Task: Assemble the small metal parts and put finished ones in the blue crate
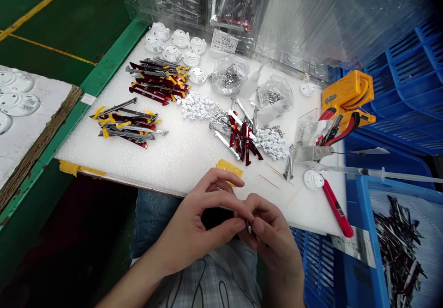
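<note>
My left hand point(204, 215) and my right hand point(277, 236) meet just off the table's front edge, above my lap. Between their fingertips is a small shiny dark piece point(249, 226), mostly covered by the fingers. Both hands pinch at it, thumbs facing each other. Beyond the left fingers lies a piece of yellow tape point(229, 171) on the white foam sheet point(187, 151). Farther off is a heap of slim red and silver strips point(242, 137), beside small white parts point(271, 142). Two thin sticks point(270, 181) lie near my right hand.
Taped strips point(128, 125) and a larger strip pile point(159, 79) lie left. White round parts point(180, 39) stand behind, near bags of small metal bits point(228, 75). On the right are a red-handled knife point(337, 208), pliers point(342, 130), a syringe point(384, 174) and a blue crate point(375, 252).
</note>
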`<action>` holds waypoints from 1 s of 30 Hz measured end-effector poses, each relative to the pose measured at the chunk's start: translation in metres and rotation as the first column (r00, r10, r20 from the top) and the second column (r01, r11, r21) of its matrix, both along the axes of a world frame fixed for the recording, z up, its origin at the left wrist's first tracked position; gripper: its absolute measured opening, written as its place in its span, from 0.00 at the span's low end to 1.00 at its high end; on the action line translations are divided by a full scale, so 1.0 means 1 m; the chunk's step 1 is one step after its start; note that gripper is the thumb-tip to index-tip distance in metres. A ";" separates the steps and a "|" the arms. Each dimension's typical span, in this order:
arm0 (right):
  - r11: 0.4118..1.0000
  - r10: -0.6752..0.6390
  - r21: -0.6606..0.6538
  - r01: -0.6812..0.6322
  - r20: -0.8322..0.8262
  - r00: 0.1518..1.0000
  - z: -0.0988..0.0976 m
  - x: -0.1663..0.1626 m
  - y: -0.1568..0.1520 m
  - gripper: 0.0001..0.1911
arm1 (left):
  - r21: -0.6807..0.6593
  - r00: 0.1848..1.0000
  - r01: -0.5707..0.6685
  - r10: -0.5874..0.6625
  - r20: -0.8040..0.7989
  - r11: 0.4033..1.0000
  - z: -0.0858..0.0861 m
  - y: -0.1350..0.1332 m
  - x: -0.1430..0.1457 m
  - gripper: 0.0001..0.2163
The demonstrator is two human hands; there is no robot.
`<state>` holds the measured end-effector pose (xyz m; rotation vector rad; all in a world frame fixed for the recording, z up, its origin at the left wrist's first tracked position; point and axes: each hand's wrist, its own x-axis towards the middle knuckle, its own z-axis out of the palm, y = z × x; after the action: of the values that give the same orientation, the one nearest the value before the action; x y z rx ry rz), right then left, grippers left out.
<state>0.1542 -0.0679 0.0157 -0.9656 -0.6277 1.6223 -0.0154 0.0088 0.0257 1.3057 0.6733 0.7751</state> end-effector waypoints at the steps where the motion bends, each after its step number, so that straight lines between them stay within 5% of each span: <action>1: 1.000 0.010 0.005 -0.010 0.000 1.000 0.000 0.000 0.001 0.27 | 0.000 1.000 0.000 0.000 -0.002 1.000 0.000 0.000 0.000 0.09; 7: 0.989 -0.134 0.092 0.119 0.181 0.974 0.005 -0.001 -0.007 0.23 | 0.035 0.998 -0.055 0.055 0.004 0.998 0.004 -0.004 -0.001 0.07; 14: 0.908 -0.385 0.342 0.242 0.455 0.803 0.008 -0.003 -0.023 0.04 | 0.123 0.989 -0.145 0.144 0.010 0.982 0.008 -0.010 -0.002 0.05; 30: 0.903 -0.336 0.399 0.159 0.424 0.841 0.004 -0.006 -0.025 0.03 | 0.088 0.984 -0.172 0.168 0.051 0.981 0.014 -0.012 0.006 0.12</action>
<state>0.1483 -0.0926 0.0197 -1.1378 -1.0459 0.9816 -0.0091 -0.0036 0.0392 1.3227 0.7280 0.9814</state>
